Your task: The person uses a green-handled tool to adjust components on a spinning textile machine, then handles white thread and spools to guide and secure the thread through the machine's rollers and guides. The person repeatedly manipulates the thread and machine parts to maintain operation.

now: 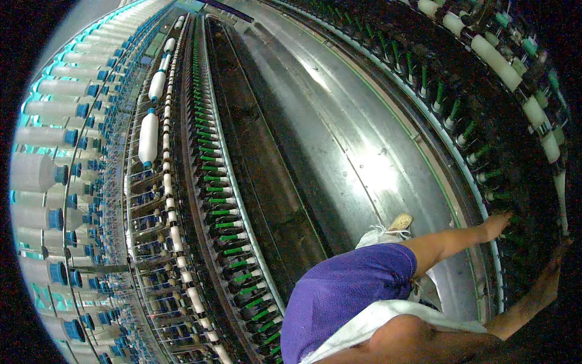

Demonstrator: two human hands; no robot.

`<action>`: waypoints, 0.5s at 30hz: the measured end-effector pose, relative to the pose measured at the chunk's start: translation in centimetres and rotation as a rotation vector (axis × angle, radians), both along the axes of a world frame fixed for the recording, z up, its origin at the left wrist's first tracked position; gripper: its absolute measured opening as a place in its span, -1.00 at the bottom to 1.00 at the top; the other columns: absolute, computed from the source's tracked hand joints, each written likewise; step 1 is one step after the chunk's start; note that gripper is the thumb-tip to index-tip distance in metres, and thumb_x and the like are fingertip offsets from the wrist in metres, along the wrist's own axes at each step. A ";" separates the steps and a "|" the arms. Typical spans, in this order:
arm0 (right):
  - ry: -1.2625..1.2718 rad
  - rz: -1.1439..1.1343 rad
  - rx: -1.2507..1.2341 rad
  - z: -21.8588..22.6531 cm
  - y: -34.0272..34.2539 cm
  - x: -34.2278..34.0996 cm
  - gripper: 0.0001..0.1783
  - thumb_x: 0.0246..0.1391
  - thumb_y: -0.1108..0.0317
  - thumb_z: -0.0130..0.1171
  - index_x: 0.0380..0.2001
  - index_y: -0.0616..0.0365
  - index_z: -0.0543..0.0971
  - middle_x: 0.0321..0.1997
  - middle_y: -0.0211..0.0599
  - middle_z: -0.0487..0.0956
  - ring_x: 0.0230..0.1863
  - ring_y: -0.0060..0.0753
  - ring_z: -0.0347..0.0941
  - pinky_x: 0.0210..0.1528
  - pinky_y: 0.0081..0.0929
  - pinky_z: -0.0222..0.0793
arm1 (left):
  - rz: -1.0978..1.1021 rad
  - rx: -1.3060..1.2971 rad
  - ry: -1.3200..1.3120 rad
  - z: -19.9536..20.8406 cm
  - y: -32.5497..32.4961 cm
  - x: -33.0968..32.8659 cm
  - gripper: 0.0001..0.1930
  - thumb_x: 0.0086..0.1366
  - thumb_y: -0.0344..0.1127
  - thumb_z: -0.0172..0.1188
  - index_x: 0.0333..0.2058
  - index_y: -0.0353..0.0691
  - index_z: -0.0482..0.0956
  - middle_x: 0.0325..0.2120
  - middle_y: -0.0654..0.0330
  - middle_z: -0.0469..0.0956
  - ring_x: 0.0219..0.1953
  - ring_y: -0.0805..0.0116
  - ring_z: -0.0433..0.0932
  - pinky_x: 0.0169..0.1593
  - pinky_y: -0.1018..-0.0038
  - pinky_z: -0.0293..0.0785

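My left hand (497,226) reaches into the row of green spindle tubes on the right-hand spinning frame. Its fingers are drawn together beside a green tube (498,196), and what is between them is too small and dark to make out. Farther right, in deep shade, my right hand (559,258) is raised below a pale strand (562,200) that hangs from the rollers. Its fingers are too dark to read. A purple sleeve (345,285) covers my upper left arm, and a white cloth (388,312) lies across my chest.
On the left stands another spinning frame with green tubes (233,222), white rollers (176,238) and large white bobbins (148,138). Many blue-ended bobbins (39,216) hang along its rack. A shiny metal floor (339,145) runs between the machines. One shoe (401,222) shows on it.
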State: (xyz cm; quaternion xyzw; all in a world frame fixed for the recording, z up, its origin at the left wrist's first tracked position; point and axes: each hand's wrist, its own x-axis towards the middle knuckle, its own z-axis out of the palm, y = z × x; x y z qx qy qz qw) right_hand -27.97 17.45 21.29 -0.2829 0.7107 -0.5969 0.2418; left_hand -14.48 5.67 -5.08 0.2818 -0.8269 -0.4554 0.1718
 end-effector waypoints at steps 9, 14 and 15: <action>0.288 0.393 -0.235 2.6 -1.6 0.7 -0.47 0.21 0.23 -0.20 0.17 0.32 0.14 0.28 -0.16 0.13 0.33 -0.29 -0.04 0.33 -0.32 -0.18 | 0.034 -0.071 0.121 -0.3 1.3 0.1 -0.50 0.15 -0.37 -0.02 0.06 -0.42 0.19 -0.17 -0.20 0.41 -0.14 -0.05 0.43 -0.10 0.11 0.38; 0.127 -0.003 -0.207 8.8 -5.9 7.7 -0.64 0.06 0.20 0.13 -0.16 0.23 0.49 -0.36 -0.47 0.51 -0.52 -0.79 0.23 -0.57 -0.83 0.07 | -0.040 0.227 -0.085 -0.7 2.1 1.5 -0.22 0.03 -0.48 0.02 0.24 -0.28 -0.12 0.21 -0.12 0.01 0.23 -0.10 0.02 0.24 0.24 0.04; 0.165 0.047 -0.163 10.3 -5.2 8.4 -0.71 0.06 0.23 0.12 -0.24 0.22 0.53 -0.58 -0.59 0.37 -0.64 -0.80 0.07 -0.65 -0.77 -0.10 | -0.047 0.317 -0.020 0.4 2.1 1.3 -0.19 0.00 -0.57 -0.01 0.24 -0.29 -0.16 0.19 -0.15 0.05 0.21 -0.13 0.07 0.23 0.24 0.07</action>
